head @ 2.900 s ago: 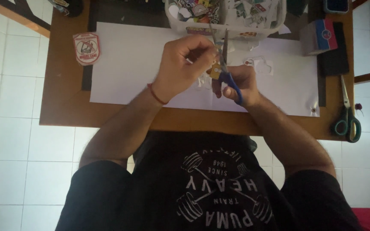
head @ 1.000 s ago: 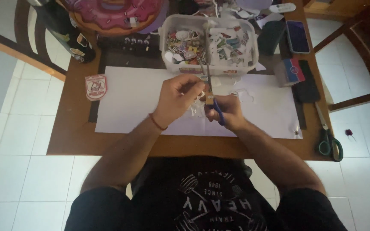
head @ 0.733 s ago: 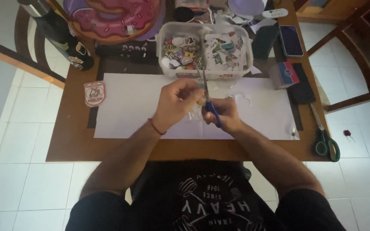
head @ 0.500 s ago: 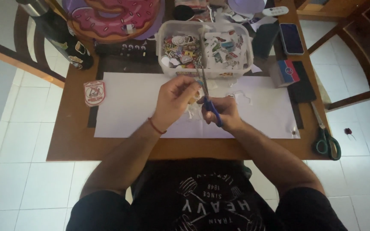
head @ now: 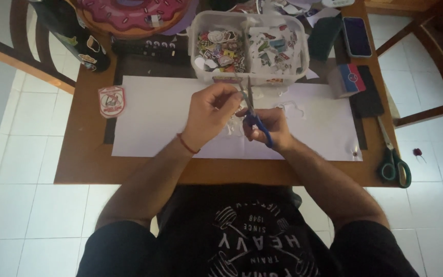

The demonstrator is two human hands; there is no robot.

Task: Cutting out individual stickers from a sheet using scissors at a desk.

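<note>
My right hand (head: 270, 128) grips blue-handled scissors (head: 255, 115) whose blades point away from me toward the clear plastic box (head: 303, 56). My left hand (head: 208, 115) pinches a small paper cut-out (head: 232, 125) right beside the blades. Both hands hover over a large white sheet (head: 149, 123) spread on the brown table (head: 78, 154). The cut-out is mostly hidden by my fingers.
The clear box holds several stickers and paper scraps in two compartments. Green-handled scissors (head: 393, 159) lie at the table's right edge. A phone (head: 357, 36), a red-and-blue box (head: 347, 79), a shield-shaped sticker (head: 111, 101) and a doughnut-shaped board (head: 129, 13) ring the sheet.
The view has pulled back and shifted, showing more of the table's far side. My hands stay together over the sheet, with the scissors working at the cut-out.
</note>
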